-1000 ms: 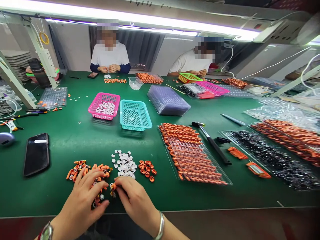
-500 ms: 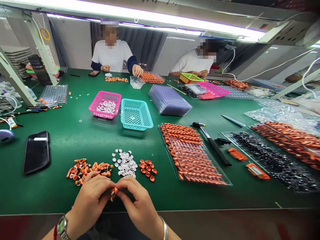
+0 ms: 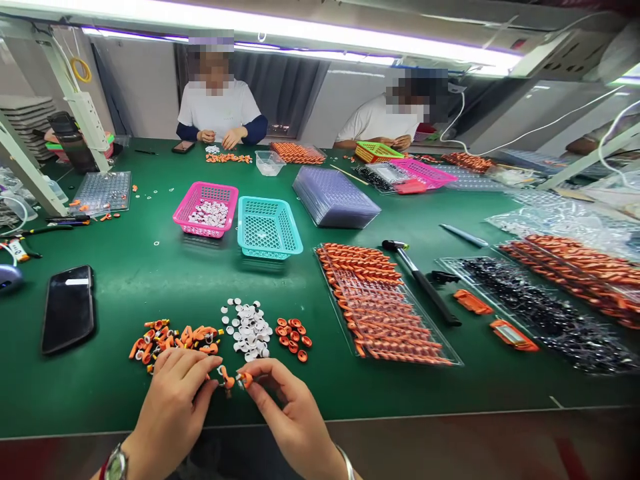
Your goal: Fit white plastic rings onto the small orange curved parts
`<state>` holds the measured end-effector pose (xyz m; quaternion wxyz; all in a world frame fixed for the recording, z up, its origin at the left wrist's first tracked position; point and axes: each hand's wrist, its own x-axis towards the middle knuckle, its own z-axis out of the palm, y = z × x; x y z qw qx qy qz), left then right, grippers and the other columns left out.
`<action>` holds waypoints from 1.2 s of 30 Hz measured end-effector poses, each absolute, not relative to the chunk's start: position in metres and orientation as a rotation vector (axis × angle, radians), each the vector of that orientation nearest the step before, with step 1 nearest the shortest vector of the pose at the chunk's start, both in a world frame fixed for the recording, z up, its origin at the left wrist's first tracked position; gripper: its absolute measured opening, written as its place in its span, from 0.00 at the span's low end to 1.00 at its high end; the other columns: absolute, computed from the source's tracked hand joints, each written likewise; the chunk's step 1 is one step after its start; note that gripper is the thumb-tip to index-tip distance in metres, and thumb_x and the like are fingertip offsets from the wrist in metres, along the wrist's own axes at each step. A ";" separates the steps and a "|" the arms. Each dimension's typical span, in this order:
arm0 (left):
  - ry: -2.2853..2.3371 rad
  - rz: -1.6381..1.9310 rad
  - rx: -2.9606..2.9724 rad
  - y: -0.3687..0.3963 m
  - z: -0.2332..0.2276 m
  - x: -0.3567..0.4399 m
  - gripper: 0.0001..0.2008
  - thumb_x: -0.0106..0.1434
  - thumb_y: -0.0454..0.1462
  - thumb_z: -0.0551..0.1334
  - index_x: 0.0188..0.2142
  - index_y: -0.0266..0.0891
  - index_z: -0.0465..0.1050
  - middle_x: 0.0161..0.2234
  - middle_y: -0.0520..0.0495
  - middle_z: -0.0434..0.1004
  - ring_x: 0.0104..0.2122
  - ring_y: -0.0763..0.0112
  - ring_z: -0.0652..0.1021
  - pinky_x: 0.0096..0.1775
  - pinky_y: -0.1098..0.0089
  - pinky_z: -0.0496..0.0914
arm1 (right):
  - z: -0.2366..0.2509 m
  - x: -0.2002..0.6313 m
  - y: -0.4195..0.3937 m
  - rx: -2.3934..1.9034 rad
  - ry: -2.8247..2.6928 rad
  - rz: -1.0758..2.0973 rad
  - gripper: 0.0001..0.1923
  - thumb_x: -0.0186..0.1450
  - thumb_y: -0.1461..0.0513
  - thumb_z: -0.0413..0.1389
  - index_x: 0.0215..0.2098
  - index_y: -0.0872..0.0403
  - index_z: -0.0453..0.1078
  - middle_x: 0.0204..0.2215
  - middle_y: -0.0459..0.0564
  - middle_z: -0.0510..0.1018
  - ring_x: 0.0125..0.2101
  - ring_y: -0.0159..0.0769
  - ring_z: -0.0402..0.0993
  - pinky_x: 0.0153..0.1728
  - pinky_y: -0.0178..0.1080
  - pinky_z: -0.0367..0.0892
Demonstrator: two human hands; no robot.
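A long table (image 3: 150,267) topped in dark green fills the room, its near edge trimmed in reddish brown. Bright tube lights (image 3: 300,33) run overhead on a white frame. Beyond the far edge stand a pale wall (image 3: 145,93) and a grey curtain (image 3: 285,93).

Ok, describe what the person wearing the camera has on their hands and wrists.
Both hands are bare: no gloves and no sleeves in view. The left hand has a wristwatch with a round pale dial, metal case and a red band beside it. The right hand has a thin silver bangle at the wrist.
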<state>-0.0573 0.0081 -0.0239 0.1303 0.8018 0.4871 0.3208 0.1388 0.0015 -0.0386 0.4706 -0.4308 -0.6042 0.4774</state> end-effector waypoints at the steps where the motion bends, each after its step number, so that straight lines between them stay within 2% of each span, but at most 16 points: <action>1: 1.411 0.968 2.262 0.005 -0.025 -0.056 0.12 0.63 0.31 0.61 0.46 0.46 0.72 0.39 0.48 0.81 0.39 0.58 0.79 0.44 0.55 0.69 | -0.038 0.138 0.000 -1.034 -1.443 1.199 0.05 0.69 0.61 0.53 0.38 0.52 0.71 0.33 0.50 0.77 0.34 0.37 0.76 0.37 0.36 0.72; 4: 1.327 0.969 1.879 -0.004 -0.022 -0.050 0.13 0.62 0.36 0.63 0.47 0.47 0.72 0.40 0.48 0.82 0.39 0.61 0.82 0.41 0.63 0.76 | -0.037 0.132 -0.005 -0.970 -1.355 1.249 0.07 0.68 0.58 0.55 0.36 0.53 0.71 0.32 0.49 0.75 0.34 0.37 0.74 0.36 0.36 0.73; 9: 1.197 0.994 1.394 -0.011 -0.014 -0.040 0.04 0.59 0.38 0.65 0.35 0.43 0.74 0.31 0.51 0.82 0.31 0.66 0.82 0.34 0.71 0.79 | -0.039 0.125 -0.015 -0.941 -1.330 1.203 0.05 0.68 0.59 0.55 0.37 0.51 0.71 0.34 0.50 0.76 0.38 0.37 0.75 0.41 0.37 0.73; 11: 1.201 1.029 1.341 -0.012 -0.014 -0.040 0.04 0.58 0.38 0.66 0.33 0.43 0.74 0.30 0.51 0.81 0.30 0.68 0.82 0.33 0.73 0.78 | -0.041 0.126 -0.019 -0.951 -1.348 1.195 0.05 0.68 0.59 0.55 0.41 0.49 0.70 0.34 0.49 0.77 0.37 0.37 0.76 0.41 0.37 0.73; 13: 1.215 1.059 1.316 -0.014 -0.016 -0.041 0.05 0.58 0.38 0.67 0.34 0.43 0.74 0.30 0.52 0.81 0.29 0.68 0.81 0.33 0.73 0.78 | -0.043 0.128 -0.020 -0.957 -1.383 1.173 0.11 0.68 0.58 0.56 0.49 0.47 0.66 0.35 0.48 0.77 0.36 0.36 0.76 0.41 0.37 0.73; 15: 1.237 1.083 1.332 -0.017 -0.019 -0.043 0.06 0.58 0.38 0.68 0.35 0.44 0.73 0.29 0.53 0.80 0.30 0.68 0.82 0.33 0.73 0.78 | -0.044 0.130 -0.019 -0.944 -1.446 1.113 0.18 0.67 0.56 0.57 0.54 0.45 0.63 0.35 0.47 0.77 0.36 0.36 0.76 0.41 0.38 0.73; 18: 1.249 1.104 1.421 -0.023 -0.022 -0.045 0.06 0.60 0.38 0.66 0.36 0.45 0.71 0.29 0.54 0.81 0.30 0.67 0.82 0.33 0.73 0.78 | -0.042 0.132 -0.015 -0.916 -1.572 1.026 0.16 0.65 0.54 0.60 0.50 0.45 0.68 0.34 0.47 0.75 0.34 0.36 0.75 0.38 0.37 0.72; 21: 1.275 1.090 1.545 -0.027 -0.020 -0.048 0.04 0.62 0.36 0.63 0.37 0.47 0.70 0.30 0.55 0.81 0.31 0.68 0.83 0.34 0.73 0.78 | -0.036 0.133 -0.010 -0.916 -1.656 0.969 0.11 0.64 0.60 0.61 0.45 0.47 0.71 0.30 0.46 0.75 0.31 0.35 0.75 0.34 0.35 0.72; 24: 1.322 1.101 1.784 -0.029 -0.019 -0.050 0.07 0.63 0.34 0.62 0.39 0.48 0.69 0.32 0.56 0.80 0.31 0.70 0.82 0.34 0.74 0.77 | -0.029 0.132 -0.008 -0.940 -1.720 0.863 0.13 0.63 0.69 0.58 0.43 0.49 0.70 0.29 0.46 0.75 0.29 0.33 0.75 0.33 0.35 0.73; 27: 1.373 1.166 2.036 -0.031 -0.020 -0.051 0.11 0.64 0.32 0.62 0.44 0.48 0.68 0.34 0.54 0.81 0.32 0.70 0.82 0.36 0.73 0.77 | -0.027 0.129 -0.011 -0.953 -1.808 0.710 0.18 0.62 0.72 0.54 0.47 0.50 0.70 0.31 0.48 0.74 0.30 0.34 0.75 0.32 0.34 0.74; 30: 1.370 1.243 2.174 -0.032 -0.019 -0.050 0.10 0.64 0.31 0.61 0.44 0.45 0.68 0.34 0.51 0.81 0.31 0.70 0.82 0.37 0.73 0.76 | -0.027 0.128 -0.014 -0.932 -1.877 0.560 0.22 0.62 0.73 0.51 0.52 0.52 0.67 0.30 0.50 0.76 0.30 0.35 0.75 0.31 0.34 0.75; 36: 1.284 1.310 2.248 -0.032 -0.011 -0.046 0.08 0.64 0.27 0.59 0.41 0.39 0.69 0.33 0.50 0.80 0.31 0.73 0.81 0.39 0.76 0.74 | -0.023 0.128 -0.016 -0.941 -1.955 0.348 0.15 0.62 0.72 0.51 0.46 0.59 0.71 0.28 0.55 0.76 0.27 0.39 0.73 0.27 0.38 0.75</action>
